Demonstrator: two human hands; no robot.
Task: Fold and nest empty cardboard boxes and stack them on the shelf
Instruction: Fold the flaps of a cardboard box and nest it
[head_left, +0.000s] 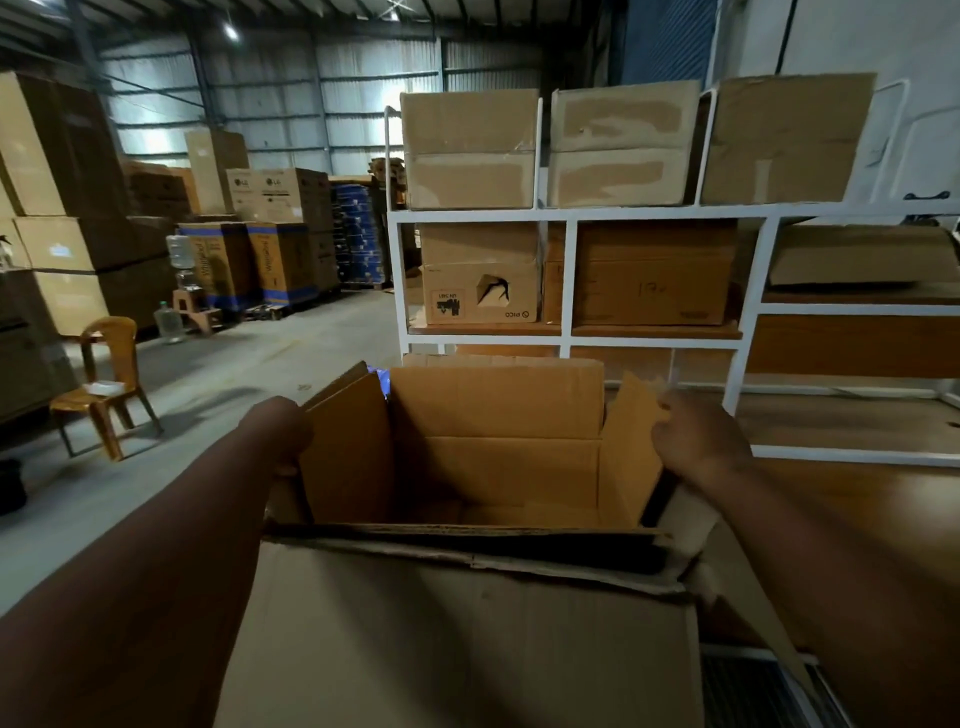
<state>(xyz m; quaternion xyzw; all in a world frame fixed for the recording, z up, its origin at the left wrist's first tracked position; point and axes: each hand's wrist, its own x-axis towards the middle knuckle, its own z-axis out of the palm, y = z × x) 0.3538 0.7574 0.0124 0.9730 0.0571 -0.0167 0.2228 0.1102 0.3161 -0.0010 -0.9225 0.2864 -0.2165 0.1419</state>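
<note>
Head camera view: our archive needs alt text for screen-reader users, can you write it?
A person's left hand and right hand grip opposite side flaps of an open, empty cardboard box. Beyond it stands a white shelf already holding cardboard boxes, in a dim warehouse with a wooden chair at left.

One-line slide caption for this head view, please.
Both hands, left hand and right hand, hold an open cardboard box by its side flaps before a white shelf of boxes.
</note>
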